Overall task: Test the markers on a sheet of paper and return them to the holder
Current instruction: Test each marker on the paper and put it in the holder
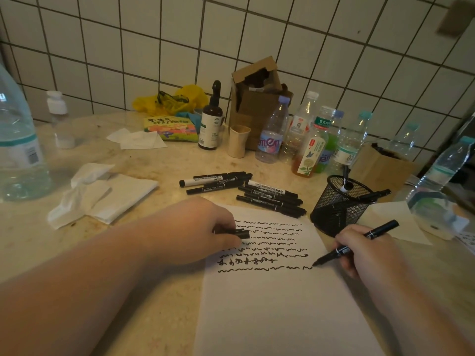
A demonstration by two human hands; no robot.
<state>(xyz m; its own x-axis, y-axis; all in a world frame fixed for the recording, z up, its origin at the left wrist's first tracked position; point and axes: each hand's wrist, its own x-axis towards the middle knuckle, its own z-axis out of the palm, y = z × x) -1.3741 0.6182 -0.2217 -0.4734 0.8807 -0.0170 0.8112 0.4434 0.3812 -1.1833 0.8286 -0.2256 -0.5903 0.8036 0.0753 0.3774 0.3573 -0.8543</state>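
Right hand (359,249) curled round a black marker (354,246), pinching the barrel mid-length; tip angled down-left and touching the sheet of paper (270,304) at the right end of the lowest wavy line. Left hand (195,229) lies knuckles-up on the sheet's upper left corner, fingers curled round a black marker cap (241,233); only the cap's end shows past the fingertips, and the hand covers the line starts beneath it. Sheet is white, flat, with rows of black squiggles across its top half; its lower edge is cut off by the frame. Just beyond the right-hand grip stands the black wire-mesh holder (339,204), cylindrical, with markers leaning inside; count unclear through the mesh. Beyond the left hand lie loose markers (244,188) in two bunches on the mottled beige stone countertop (159,160); labels too small to read.
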